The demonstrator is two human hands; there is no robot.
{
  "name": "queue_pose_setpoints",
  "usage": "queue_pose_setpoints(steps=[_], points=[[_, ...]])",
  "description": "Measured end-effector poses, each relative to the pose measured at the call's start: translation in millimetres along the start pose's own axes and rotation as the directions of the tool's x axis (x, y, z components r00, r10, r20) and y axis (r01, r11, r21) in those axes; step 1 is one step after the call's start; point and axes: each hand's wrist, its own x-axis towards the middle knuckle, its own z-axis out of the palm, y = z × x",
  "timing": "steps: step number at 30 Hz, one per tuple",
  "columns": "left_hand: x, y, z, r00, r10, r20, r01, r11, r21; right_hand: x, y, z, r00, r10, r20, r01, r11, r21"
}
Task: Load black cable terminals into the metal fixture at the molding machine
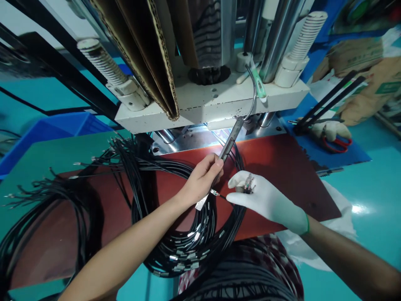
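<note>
The person's bare left hand [202, 179] pinches a long grey metal bar [230, 140] between thumb and forefinger, the other fingers curled beneath it. The bar slants up and away above a red mat [282, 175], its far end in front of the edge of a white machine plate [203, 106], its near end a bright silver strip showing below the hand. Just beside that strip is a small metal connector [214, 192] on a short stretch of black cable, which runs to the thumb tip of the white-gloved right hand [266, 202]. The right thumb and forefinger curve toward each other with a narrow gap at the tips — whether they grip the cable cannot be told — and small metallic pieces [249, 182] show at the bent fingers. Under both hands lies a large coil of black cables [206, 221], many silver ends gathered along its near curve; another cable bundle [83, 225] bends across the mat's left part. Behind the mat sits a shiny steel plate [188, 144], lit from above, while red-handled scissors [341, 146] rest on a blue surface to the right.
</note>
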Motion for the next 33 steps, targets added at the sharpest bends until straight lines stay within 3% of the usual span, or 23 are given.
queue_pose_setpoints(steps=[3,5,9,13,16,20,24,28,33], points=[[1,1,0,1.000,-0.028,0.007,0.028,0.999,-0.040,-8,4,1,0.986,0.081,-0.147,-0.067,0.993,0.102],[1,2,1,0.999,-0.036,0.009,0.036,0.998,-0.050,-11,9,6,0.975,0.137,-0.175,-0.100,0.973,0.206],[0,3,1,0.999,-0.041,0.025,0.043,0.998,-0.056,-12,19,12,0.990,0.130,-0.059,-0.090,0.891,0.444],[-2,2,1,0.998,-0.034,0.055,0.038,0.995,-0.088,-9,16,8,0.986,0.105,0.129,-0.155,0.858,0.490],[-3,1,1,0.994,-0.045,0.095,0.055,0.993,-0.102,-4,5,7,0.966,0.179,0.187,-0.245,0.863,0.443],[-3,-1,0,0.989,-0.063,0.131,0.074,0.994,-0.076,5,-5,14,0.996,0.071,0.057,-0.085,0.950,0.301],[-4,-1,-2,0.991,-0.060,0.119,0.060,0.998,0.005,11,-7,18,0.998,0.000,0.062,-0.017,0.963,0.268],[-6,0,-3,0.993,0.015,0.116,-0.037,0.982,0.185,13,-8,19,0.996,-0.006,0.086,-0.014,0.974,0.225],[-6,-2,-1,0.988,0.117,0.105,-0.153,0.878,0.453,15,-1,22,0.998,-0.040,0.042,0.034,0.991,0.131]])
